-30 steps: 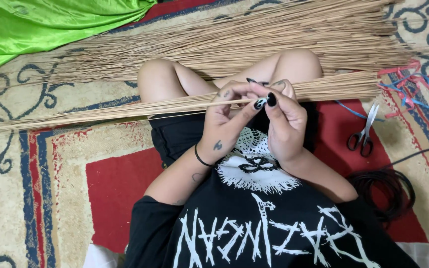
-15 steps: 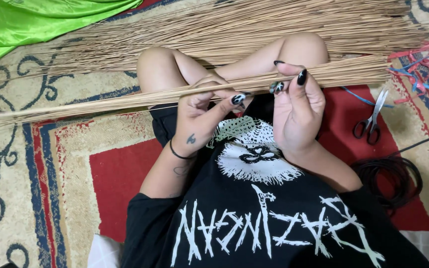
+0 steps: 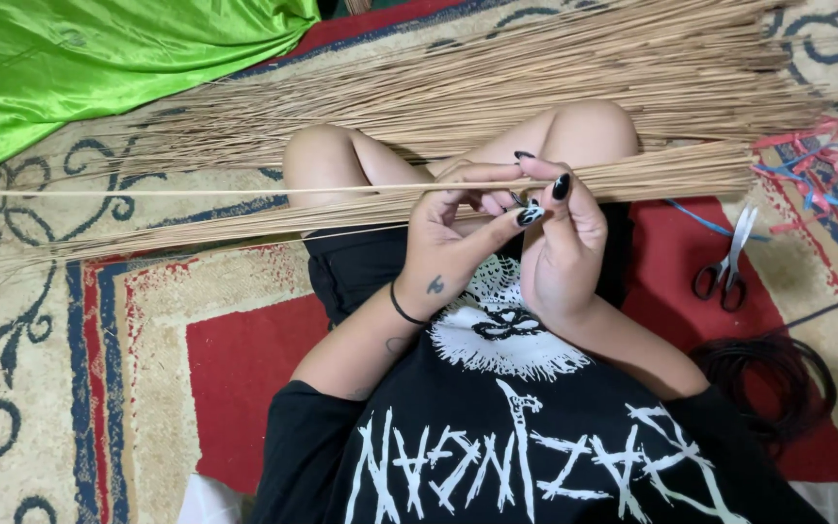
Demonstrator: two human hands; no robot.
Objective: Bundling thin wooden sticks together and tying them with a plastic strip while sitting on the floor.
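We see a single thin stick (image 3: 196, 190) stretching out leftward above the bundle of palm-leaf ribs (image 3: 341, 215) that lies across our lap. Our left hand (image 3: 448, 243) pinches that stick's near end, fingers curled tight around it. Just beside it, our right hand (image 3: 560, 243) closes narrow fingertips on the bundle's top. Scissors (image 3: 725, 272) lie on the patterned carpet (image 3: 70, 388), well apart.

Bright, even light falls from above, shadows are soft, the green cloth (image 3: 99, 68) shows sheen, and focus is sharp throughout.
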